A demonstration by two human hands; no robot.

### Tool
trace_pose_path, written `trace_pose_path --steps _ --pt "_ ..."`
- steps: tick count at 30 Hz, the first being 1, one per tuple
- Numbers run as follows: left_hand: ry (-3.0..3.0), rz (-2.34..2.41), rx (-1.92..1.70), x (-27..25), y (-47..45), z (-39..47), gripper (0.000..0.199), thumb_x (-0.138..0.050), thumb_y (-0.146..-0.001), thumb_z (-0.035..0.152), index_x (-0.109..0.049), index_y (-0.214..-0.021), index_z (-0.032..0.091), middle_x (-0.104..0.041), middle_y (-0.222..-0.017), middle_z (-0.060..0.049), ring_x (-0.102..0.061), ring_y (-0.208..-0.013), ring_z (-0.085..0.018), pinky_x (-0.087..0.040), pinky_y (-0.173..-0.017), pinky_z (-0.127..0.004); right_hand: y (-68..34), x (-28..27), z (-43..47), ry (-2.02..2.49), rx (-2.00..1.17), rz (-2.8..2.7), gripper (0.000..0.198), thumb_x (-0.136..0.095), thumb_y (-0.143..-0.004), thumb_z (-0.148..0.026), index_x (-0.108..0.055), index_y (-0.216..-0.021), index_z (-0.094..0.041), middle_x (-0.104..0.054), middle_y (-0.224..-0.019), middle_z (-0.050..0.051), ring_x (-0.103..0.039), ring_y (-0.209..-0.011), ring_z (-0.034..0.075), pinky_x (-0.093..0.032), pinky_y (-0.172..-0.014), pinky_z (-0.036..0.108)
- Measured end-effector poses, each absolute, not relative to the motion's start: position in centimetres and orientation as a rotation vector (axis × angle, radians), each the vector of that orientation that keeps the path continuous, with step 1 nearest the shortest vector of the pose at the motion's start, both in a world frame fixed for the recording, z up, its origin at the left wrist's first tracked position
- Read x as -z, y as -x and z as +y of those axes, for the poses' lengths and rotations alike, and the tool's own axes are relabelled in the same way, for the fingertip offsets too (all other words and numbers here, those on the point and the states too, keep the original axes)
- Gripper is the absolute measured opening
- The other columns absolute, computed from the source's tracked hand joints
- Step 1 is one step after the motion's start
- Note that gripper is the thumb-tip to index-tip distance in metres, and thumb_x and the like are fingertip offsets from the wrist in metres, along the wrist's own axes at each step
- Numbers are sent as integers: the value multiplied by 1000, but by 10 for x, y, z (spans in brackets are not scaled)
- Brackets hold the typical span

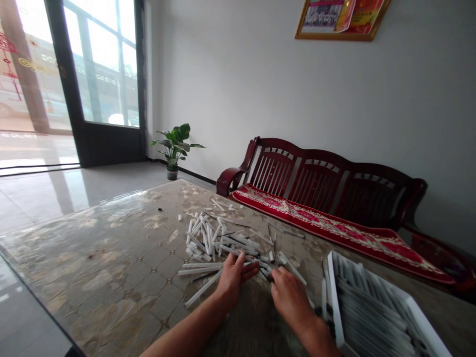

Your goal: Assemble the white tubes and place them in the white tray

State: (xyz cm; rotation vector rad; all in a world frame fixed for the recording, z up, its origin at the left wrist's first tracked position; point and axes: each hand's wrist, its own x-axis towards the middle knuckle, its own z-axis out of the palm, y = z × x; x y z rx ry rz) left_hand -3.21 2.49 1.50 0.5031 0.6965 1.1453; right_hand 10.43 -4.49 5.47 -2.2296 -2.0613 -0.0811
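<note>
My left hand (pixel 235 277) is closed, palm turned inward, with a slim whitish tube between thumb and fingers. To its right, the fingers of my right hand (pixel 290 293) pinch a small dark piece; its exact kind is hard to see. The two hands are close together, a short gap apart. Just beyond them spreads a loose pile of white plastic tubes (pixel 208 235), with short white pieces and thin black rods among it. Several longer tubes (pixel 201 268) lie beside my left hand.
A white box (pixel 336 302) filled with rows of translucent, dark-cored tubes stands at the right. The table (pixel 122 277) has a patterned cover. Behind it is a dark red wooden bench (pixel 320 173) with a red runner (pixel 297 210). A potted plant (pixel 173 148) stands near the glass door (pixel 104 64).
</note>
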Motion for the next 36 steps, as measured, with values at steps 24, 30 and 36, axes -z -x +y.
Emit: trace_pose_path --steps 24,30,36 --pt "-592 729 -1129 -6 29 24 36 -81 -70 37 -51 -81 21 -68 -73 -1 -73 -66 -20 -59 -65 -33 -121 -40 -69 2356 121 -1980 8 -66 -83 -26 -69 -91 -24 -70 -102 4 -68 -96 24 -46 -72 28" --pt "-653 741 -1147 -9 33 25 40 -82 -66 43 -52 -82 21 -71 -75 -1 -70 -62 -18 -59 -63 -32 -123 -49 -61 2370 136 -2028 16 -57 -89 -16 -71 -91 -23 -72 -94 5 -69 -95 24 -46 -74 29" --pt "-739 793 -1206 -11 35 28 41 -82 -63 46 -56 -80 19 -72 -73 -3 -70 -63 -17 -54 -58 -26 -127 -60 -57 2265 161 -1980 20 -56 -88 -11 -73 -84 -22 -71 -93 5 -67 -95 24 -47 -78 29"
